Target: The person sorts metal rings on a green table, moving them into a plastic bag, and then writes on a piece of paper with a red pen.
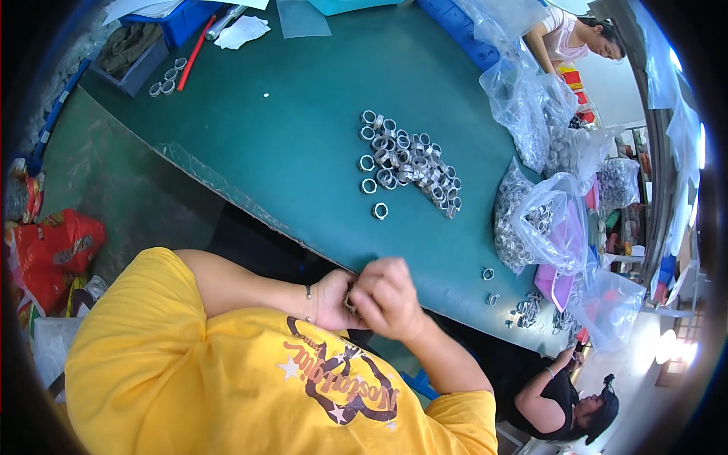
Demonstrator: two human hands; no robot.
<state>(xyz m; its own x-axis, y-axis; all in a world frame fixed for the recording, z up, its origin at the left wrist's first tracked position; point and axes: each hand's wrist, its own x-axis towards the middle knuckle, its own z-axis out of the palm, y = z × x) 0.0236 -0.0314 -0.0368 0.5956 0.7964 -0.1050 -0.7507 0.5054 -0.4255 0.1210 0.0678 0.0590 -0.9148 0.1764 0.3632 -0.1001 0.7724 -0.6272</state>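
Note:
My left hand (332, 300) is at the table's near edge, cupped with its fingers round a small metal ring (349, 299) that looks like a hose clamp. Over it my right hand (388, 297) is curled, thumb and fingers bent against the same ring. The right fingers are slightly blurred, and whether they hold a second piece is hidden. Beyond my hands, a heap of silvery hose clamps (413, 161) lies on the green tabletop (303, 144). A few single ones, such as one loose clamp (380, 211), lie at the heap's near side.
Clear plastic bags of clamps (523, 220) and a purple bin (556, 282) stand at the right. Far left are a grey box (130, 57), a red rod (196, 53) and several rings (168, 78). Two other people work along the right side.

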